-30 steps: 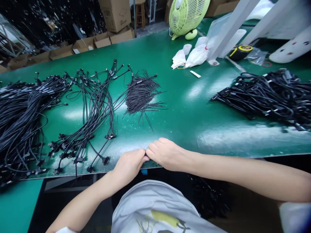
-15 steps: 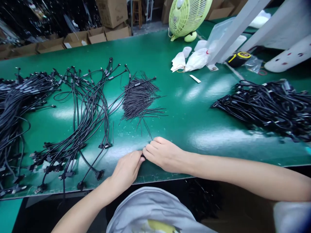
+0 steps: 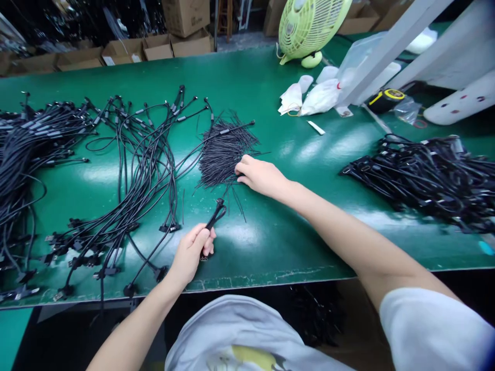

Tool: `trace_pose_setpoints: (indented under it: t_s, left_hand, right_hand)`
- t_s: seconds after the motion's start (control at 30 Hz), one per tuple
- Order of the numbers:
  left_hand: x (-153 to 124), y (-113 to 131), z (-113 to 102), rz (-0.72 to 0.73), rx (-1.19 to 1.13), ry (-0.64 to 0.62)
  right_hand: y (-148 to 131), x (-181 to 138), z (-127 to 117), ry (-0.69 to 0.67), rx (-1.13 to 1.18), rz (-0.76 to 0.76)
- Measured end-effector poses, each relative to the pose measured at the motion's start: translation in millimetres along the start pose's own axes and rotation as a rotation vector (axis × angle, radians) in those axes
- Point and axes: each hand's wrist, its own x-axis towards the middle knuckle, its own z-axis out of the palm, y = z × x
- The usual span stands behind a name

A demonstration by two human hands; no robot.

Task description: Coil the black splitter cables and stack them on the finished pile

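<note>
My left hand [image 3: 192,251] is closed around a folded black cable [image 3: 217,215]; its looped end sticks out above the fingers and a connector shows below them. Farther forward, my right hand [image 3: 261,176] reaches to the right edge of a pile of thin black wire ties [image 3: 220,154]. Its fingers are bent together there, and whatever lies between the fingertips is hidden. A few loose ties [image 3: 238,203] lie just below the pile. Left of it spreads a bunch of loose black cables [image 3: 143,180] with connectors at their ends.
More cables [image 3: 23,154] are heaped at the far left. Bundled cables [image 3: 425,180] lie on the right of the green table [image 3: 247,77]. Behind stand a green fan [image 3: 309,28], white bags [image 3: 320,95], a tape measure [image 3: 386,99] and a slanted metal post [image 3: 390,51].
My hands were together near the table's front edge and have parted. The right one moved forward to the tie pile; the left one shifted slightly left, and its folded cable now shows.
</note>
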Motion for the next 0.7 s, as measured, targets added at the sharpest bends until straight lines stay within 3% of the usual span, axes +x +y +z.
trace_pose_setpoints:
  t_s: [0.07, 0.13, 0.27, 0.4, 0.47, 0.57, 0.7]
  left_hand:
    - [0.8, 1.6, 1.7, 0.0, -0.064, 0.017]
    - [0.7, 3.9, 2.9, 0.008, -0.083, 0.03]
    - [0.2, 8.2, 2.8, 0.009, -0.148, 0.05]
    - [-0.7, 11.2, 2.7, 0.009, -0.201, 0.043]
    - [-1.7, 11.9, 5.8, 0.03, -0.217, 0.038]
    - [-3.9, 11.4, 16.8, 0.059, -0.272, 0.02]
    - [-6.2, 9.3, 31.8, 0.076, -0.353, -0.061]
  right_hand:
    - [5.9, 11.5, 0.8, -0.071, -0.063, 0.003]
    - [13.3, 16.4, -2.2, -0.057, -0.092, 0.027]
    - [22.5, 5.8, -14.7, 0.118, -0.12, 0.072]
    - [16.4, -16.8, -24.5, 0.274, 0.001, 0.128]
    - [4.2, -27.1, -24.9, 0.337, 0.159, 0.149]
    - [-31.3, -40.8, -17.0, 0.352, 0.633, 0.213]
    - [-92.1, -61.8, 1.0, 0.103, 1.315, 0.286]
